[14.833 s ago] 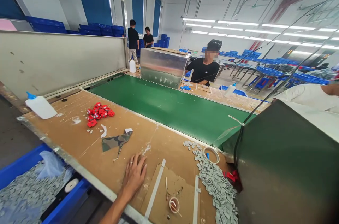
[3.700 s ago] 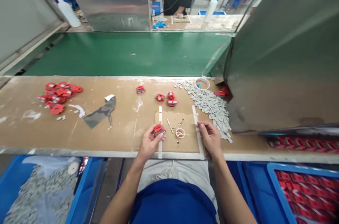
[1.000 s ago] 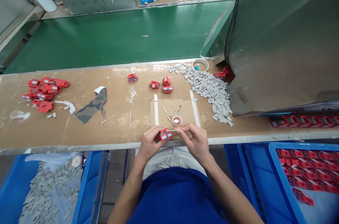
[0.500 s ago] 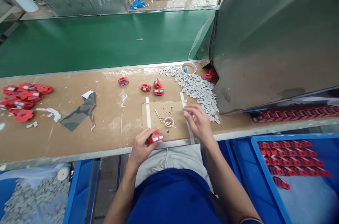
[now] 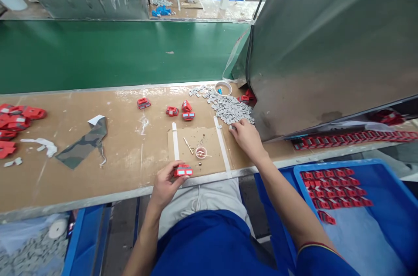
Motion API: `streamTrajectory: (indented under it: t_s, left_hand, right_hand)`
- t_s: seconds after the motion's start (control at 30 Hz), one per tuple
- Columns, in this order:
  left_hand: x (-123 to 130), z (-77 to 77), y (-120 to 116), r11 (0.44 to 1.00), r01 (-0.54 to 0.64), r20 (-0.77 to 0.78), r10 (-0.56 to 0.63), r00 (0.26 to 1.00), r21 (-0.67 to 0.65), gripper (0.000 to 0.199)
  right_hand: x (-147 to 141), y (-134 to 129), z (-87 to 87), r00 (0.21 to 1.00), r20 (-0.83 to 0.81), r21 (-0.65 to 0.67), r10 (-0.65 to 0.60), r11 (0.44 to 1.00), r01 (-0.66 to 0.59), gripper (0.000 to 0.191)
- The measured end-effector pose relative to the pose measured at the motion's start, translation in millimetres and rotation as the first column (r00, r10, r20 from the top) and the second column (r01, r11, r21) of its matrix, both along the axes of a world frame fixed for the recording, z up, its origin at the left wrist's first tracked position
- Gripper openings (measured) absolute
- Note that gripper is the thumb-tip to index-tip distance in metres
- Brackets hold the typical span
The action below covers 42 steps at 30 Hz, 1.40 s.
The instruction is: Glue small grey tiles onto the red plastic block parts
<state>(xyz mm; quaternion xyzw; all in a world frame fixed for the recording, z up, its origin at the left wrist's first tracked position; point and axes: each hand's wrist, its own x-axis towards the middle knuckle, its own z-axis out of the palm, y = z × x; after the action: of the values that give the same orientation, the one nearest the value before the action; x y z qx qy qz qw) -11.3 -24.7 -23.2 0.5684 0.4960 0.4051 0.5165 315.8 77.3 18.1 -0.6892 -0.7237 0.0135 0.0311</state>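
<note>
My left hand holds a small red plastic part at the near edge of the brown bench. My right hand reaches to the right, its fingertips on the near edge of a pile of small grey pieces; whether it grips one is hidden. Between my hands lies a cardboard pad with a small glue cup and a thin stick. Three loose red parts lie just beyond the pad, and another red part sits to their left.
A green conveyor belt runs behind the bench. A large metal housing stands at the right. A blue bin of red parts sits low at the right. More red parts and a camouflage scrap lie left. Another person stands across the belt.
My right hand has left the red part and the stick and moved right to the grey pile. My left hand still holds the red part. The view has panned right.
</note>
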Motion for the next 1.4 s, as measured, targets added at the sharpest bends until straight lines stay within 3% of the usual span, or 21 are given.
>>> streamTrajectory:
  t_s: [0.13, 0.43, 0.57, 0.7, 0.83, 0.9, 0.93, 1.0, 1.13, 1.27, 1.33, 1.4]
  left_hand:
    - [0, 1.7, 2, 1.0, -0.002, -0.013, 0.002, 1.0, 0.025, 0.037]
    - [1, -0.1, 1, 0.998, -0.015, -0.043, 0.017, 0.999, 0.057, 0.034]
    - [1, 4.3, 3, 0.993, 0.012, -0.084, -0.002, 0.996, 0.116, 0.038]
    - [-1, 12.3, 6, 0.98, 0.114, -0.045, -0.108, 0.993, 0.164, 0.044]
    - [-3, 14.8, 6, 0.982, 0.184, 0.079, -0.186, 0.979, 0.032, 0.05]
    - [-3, 14.2, 5, 0.98, 0.191, 0.143, -0.181, 0.973, -0.058, 0.052]
    - [-4, 13.7, 5, 0.978, 0.19, 0.164, -0.174, 0.971, -0.087, 0.051]
    - [-4, 12.8, 5, 0.975, 0.187, 0.184, -0.164, 0.969, -0.117, 0.048]
    - [-5, 12.4, 7, 0.977, 0.189, 0.153, -0.173, 0.973, -0.097, 0.049]
    - [-6, 14.6, 9, 0.981, 0.19, 0.065, -0.189, 0.98, -0.022, 0.049]
    - [-6, 16.1, 10, 0.98, 0.197, 0.055, -0.197, 0.979, 0.005, 0.049]
    - [-6, 17.1, 10, 0.979, 0.203, 0.054, -0.204, 0.978, 0.028, 0.049]
  right_hand:
    - [-11, 0, 1.1, 0.997, 0.078, -0.027, 0.021, 0.999, -0.019, 0.025]
    - [-9, -6, 25.3, 0.984, 0.071, -0.136, 0.161, 0.979, -0.151, 0.023]
    - [-9, -1, 23.4, 0.974, 0.027, -0.154, 0.227, 0.963, -0.22, 0.021]
    - [-6, 1, 16.8, 0.977, -0.004, -0.141, 0.215, 0.967, -0.213, 0.018]
    - [-5, -15, 18.1, 0.978, -0.079, -0.081, 0.192, 0.977, -0.198, 0.019]
    - [-10, -33, 22.8, 0.96, -0.22, 0.015, 0.174, 0.984, -0.175, 0.019]
    - [-14, -44, 25.6, 0.927, -0.332, 0.075, 0.174, 0.985, -0.157, 0.019]
    - [-29, -68, 30.6, 0.79, -0.583, 0.163, 0.192, 0.98, -0.117, 0.021]
    - [-69, -109, 29.9, 0.486, -0.867, 0.06, 0.112, 0.991, -0.122, 0.021]
    - [-100, -122, 19.7, 0.205, -0.974, -0.127, -0.101, 0.985, -0.12, 0.028]
    - [-108, -121, 17.4, 0.131, -0.975, -0.197, -0.18, 0.971, -0.134, 0.031]
    - [-113, -117, 17.7, 0.113, -0.971, -0.229, -0.213, 0.96, -0.161, 0.03]
